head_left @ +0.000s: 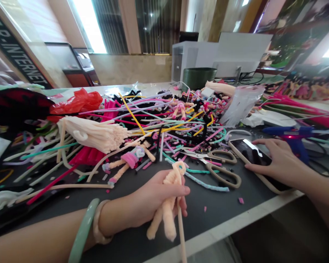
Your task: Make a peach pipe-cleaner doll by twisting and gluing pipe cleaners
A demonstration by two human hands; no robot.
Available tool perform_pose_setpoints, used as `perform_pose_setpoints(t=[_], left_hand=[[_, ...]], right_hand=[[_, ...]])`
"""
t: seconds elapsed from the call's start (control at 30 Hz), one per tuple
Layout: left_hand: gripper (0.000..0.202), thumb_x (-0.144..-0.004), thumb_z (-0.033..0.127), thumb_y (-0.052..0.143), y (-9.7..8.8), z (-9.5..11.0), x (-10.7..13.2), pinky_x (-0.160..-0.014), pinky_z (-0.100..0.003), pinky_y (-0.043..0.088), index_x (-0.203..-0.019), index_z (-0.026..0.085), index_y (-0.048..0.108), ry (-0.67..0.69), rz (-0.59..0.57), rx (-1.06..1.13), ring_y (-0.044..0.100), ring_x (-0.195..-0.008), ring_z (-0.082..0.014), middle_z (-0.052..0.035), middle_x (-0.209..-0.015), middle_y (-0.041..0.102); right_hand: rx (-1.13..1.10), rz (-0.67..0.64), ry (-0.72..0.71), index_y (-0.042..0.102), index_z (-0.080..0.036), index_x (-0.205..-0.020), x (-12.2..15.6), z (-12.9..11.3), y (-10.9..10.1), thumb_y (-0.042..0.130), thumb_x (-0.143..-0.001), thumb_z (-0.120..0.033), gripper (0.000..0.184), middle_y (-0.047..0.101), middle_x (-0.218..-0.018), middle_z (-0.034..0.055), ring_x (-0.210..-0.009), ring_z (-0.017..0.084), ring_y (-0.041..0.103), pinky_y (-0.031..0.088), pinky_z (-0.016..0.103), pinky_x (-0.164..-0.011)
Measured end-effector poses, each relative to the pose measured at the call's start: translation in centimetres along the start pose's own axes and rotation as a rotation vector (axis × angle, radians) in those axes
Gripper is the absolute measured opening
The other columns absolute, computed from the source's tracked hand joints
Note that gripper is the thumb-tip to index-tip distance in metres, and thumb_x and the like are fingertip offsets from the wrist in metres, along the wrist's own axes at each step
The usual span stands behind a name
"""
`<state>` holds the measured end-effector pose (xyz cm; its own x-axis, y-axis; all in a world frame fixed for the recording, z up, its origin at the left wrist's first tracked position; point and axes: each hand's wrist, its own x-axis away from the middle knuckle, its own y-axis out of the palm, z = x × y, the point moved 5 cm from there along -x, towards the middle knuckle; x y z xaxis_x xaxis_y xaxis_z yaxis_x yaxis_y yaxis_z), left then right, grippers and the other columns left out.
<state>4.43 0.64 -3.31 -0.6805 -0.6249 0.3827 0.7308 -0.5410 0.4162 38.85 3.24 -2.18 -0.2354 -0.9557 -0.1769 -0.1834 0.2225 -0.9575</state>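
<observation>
My left hand [159, 193] is closed around a peach pipe-cleaner doll body [168, 223], its two thick legs hanging down and a small loop at its top. A long loose pipe-cleaner end runs down past my fingers. At the right, my right hand [282, 160] grips across a smartphone [252, 153] in a pale case, lying at the table edge; some of its fingers are hidden. Between the hands lie open scissors [222, 166] with beige handles. A finished-looking pipe-cleaner doll [130, 159] in a pink dress lies beyond my left hand.
Coloured pipe cleaners [164, 120] pile over the dark table [208, 219]. A cream bundle [95, 133] and a red plastic bag [76, 102] lie at left. A blue glue gun [293, 137] with a lit red light stands right, before a white monitor [238, 51].
</observation>
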Motion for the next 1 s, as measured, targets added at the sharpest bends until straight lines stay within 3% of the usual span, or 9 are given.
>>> perform_pose_setpoints(t=[0.1,0.53,0.7,0.83,1.0], left_hand=[[0.022,-0.075,0.023,0.065,-0.2,-0.1,-0.1,-0.058,-0.026,0.046,-0.083,0.017,0.046,-0.003,-0.006,0.002,0.050,-0.038,-0.0048,0.0043,-0.054,0.061],[0.021,-0.076,0.023,0.065,-0.2,-0.1,-0.1,-0.057,-0.026,0.047,-0.084,0.017,0.046,-0.013,0.009,0.008,0.050,-0.038,-0.0049,0.0041,-0.054,0.061],[0.020,-0.076,0.022,0.064,-0.3,-0.1,0.0,-0.060,-0.027,0.048,-0.084,0.017,0.046,-0.008,-0.013,0.007,0.050,-0.038,-0.0047,0.0042,-0.054,0.061],[0.020,-0.077,0.021,0.064,-0.3,0.0,-0.1,-0.061,-0.028,0.048,-0.084,0.017,0.046,-0.009,-0.021,-0.002,0.050,-0.038,-0.0047,0.0042,-0.054,0.061],[0.020,-0.076,0.022,0.064,-0.2,0.0,0.0,-0.063,-0.030,0.049,-0.084,0.017,0.046,-0.015,-0.020,0.012,0.050,-0.038,-0.0048,0.0043,-0.054,0.061]], right_hand=[[0.001,0.005,0.001,0.052,-0.017,-0.122,0.1,-0.1,0.3,0.060,-0.053,-0.067,0.085,0.047,-0.122,0.0191,-0.132,0.040,0.033,0.034,0.049,-0.107],[-0.059,-0.039,-0.009,0.049,-0.025,-0.126,-0.2,1.1,0.1,0.066,-0.051,-0.075,0.092,0.045,-0.126,0.0152,-0.126,0.041,0.042,0.039,0.054,-0.104],[-0.184,-0.161,0.010,0.033,-0.027,-0.141,-0.1,2.9,-0.4,0.068,-0.056,-0.073,0.103,0.043,-0.142,0.0154,-0.112,0.035,0.060,0.054,0.045,-0.092],[-0.341,-0.310,0.021,0.021,-0.032,-0.146,0.4,4.1,-0.7,0.074,-0.057,-0.065,0.109,0.034,-0.153,0.0123,-0.127,0.035,0.051,0.051,0.041,-0.098],[-0.445,-0.320,0.022,0.027,-0.033,-0.144,0.4,4.9,-0.8,0.076,-0.060,-0.057,0.099,0.038,-0.151,0.0099,-0.133,0.032,0.044,0.050,0.037,-0.100]])
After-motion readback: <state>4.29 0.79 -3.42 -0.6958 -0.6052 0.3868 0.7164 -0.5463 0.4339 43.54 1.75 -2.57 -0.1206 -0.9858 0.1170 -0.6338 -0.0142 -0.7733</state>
